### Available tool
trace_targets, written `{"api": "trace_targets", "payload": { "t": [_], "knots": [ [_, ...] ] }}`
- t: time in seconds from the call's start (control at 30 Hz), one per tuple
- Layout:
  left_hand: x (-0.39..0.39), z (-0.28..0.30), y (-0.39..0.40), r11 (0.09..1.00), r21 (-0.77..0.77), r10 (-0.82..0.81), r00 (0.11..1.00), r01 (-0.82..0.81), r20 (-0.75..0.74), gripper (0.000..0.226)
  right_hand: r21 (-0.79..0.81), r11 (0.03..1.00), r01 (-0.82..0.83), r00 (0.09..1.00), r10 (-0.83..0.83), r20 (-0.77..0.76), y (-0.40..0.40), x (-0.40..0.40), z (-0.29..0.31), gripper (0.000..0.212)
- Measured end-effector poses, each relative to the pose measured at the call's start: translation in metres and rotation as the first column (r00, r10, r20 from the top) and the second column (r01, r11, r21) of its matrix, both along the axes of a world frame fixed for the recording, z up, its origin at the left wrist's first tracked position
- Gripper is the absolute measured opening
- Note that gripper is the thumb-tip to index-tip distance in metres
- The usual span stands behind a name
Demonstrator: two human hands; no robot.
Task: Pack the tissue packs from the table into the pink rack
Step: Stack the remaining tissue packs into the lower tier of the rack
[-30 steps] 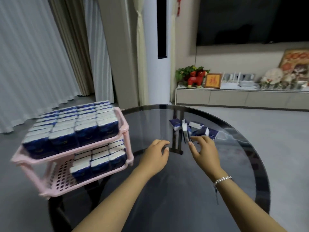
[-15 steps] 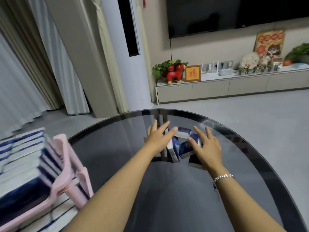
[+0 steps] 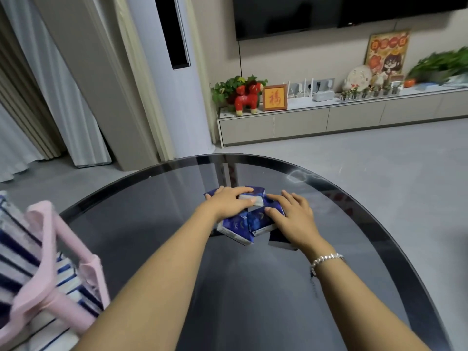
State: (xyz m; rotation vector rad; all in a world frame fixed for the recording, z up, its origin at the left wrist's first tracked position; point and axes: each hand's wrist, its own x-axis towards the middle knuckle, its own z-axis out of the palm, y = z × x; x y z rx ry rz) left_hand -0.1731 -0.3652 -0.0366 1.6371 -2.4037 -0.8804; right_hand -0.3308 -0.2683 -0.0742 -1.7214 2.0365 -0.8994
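Head view: the only writing that reads is a single gold character, 福, on the red ground of a small framed picture (image 3: 274,97) standing on the low cabinet (image 3: 329,120) against the far wall. The poster (image 3: 387,53) further right on that cabinet carries red roundels with characters along its top, too blurred to make out. The tissue packs (image 3: 249,219) are dark blue with white ends; one shows a small round mark and a line of print on its white edge, too small to read.

The packs lie in a loose cluster on the dark glass table (image 3: 141,224), toward its far side, some flat and some tilted against each other. The left hand (image 3: 230,202) lies palm down across the left part of the cluster, fingers stretched out nearly straight over the upper pack, thumb along its white end; it presses on the packs, and no finger visibly wraps round one. The right hand (image 3: 293,216) lies palm down on the right part of the cluster, fingers spread and slightly bent, fingertips on the blue top of a pack, with another dark pack showing under the heel of the palm. A silver bracelet (image 3: 326,259) sits on the right wrist.

The pink rack (image 3: 50,272) stands at the lower left edge of the frame, just beside the table rim, its shelves already filled with blue and white packs, blurred
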Motion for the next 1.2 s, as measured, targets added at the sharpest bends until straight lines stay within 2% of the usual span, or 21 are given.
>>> {"api": "trace_targets", "payload": {
  "t": [0.1,0.27,0.47,0.8,0.87,1.0,1.03,1.13,1.2],
  "knots": [
    [0.008,-0.001,0.027,0.994,-0.094,0.049,0.999,-0.048,0.017,0.044,0.008,0.998,-0.066,0.998,0.066,0.007,0.007,0.001,0.005,0.041],
    [0.029,-0.014,0.083,0.972,-0.193,0.131,0.991,-0.132,-0.019,0.044,0.051,0.985,-0.166,0.986,0.165,0.02,0.029,0.015,0.01,0.041],
    [0.054,-0.016,0.149,0.959,-0.188,0.208,0.977,-0.213,-0.046,0.042,0.077,0.969,-0.235,0.972,0.236,-0.003,0.08,0.04,0.011,0.042],
    [0.089,-0.014,0.244,0.932,-0.179,0.305,0.949,-0.315,-0.084,0.042,0.08,0.931,-0.355,0.931,0.345,0.115,0.161,0.069,0.012,0.046],
    [0.094,-0.013,0.251,0.924,-0.181,0.318,0.94,-0.337,-0.123,0.042,0.05,0.943,-0.33,0.939,0.323,0.118,0.171,0.073,0.014,0.044],
    [0.099,-0.005,0.259,0.884,-0.194,0.363,0.887,-0.424,-0.286,0.038,-0.014,0.972,-0.234,0.966,0.231,-0.113,0.185,0.083,0.021,0.052],
    [0.1,-0.003,0.26,0.863,-0.197,0.385,0.857,-0.466,-0.342,0.038,-0.038,0.974,-0.222,0.97,0.217,-0.107,0.188,0.086,0.023,0.046],
    [0.104,0.003,0.267,0.818,-0.161,0.406,0.754,-0.552,-0.517,0.029,-0.084,0.976,-0.2,0.977,0.205,0.055,0.195,0.092,0.029,0.02],
    [0.109,0.006,0.274,0.823,-0.11,0.378,0.682,-0.558,-0.626,0.025,-0.094,0.977,-0.189,0.96,0.204,0.189,0.2,0.095,0.034,0.015]
  ]
}}
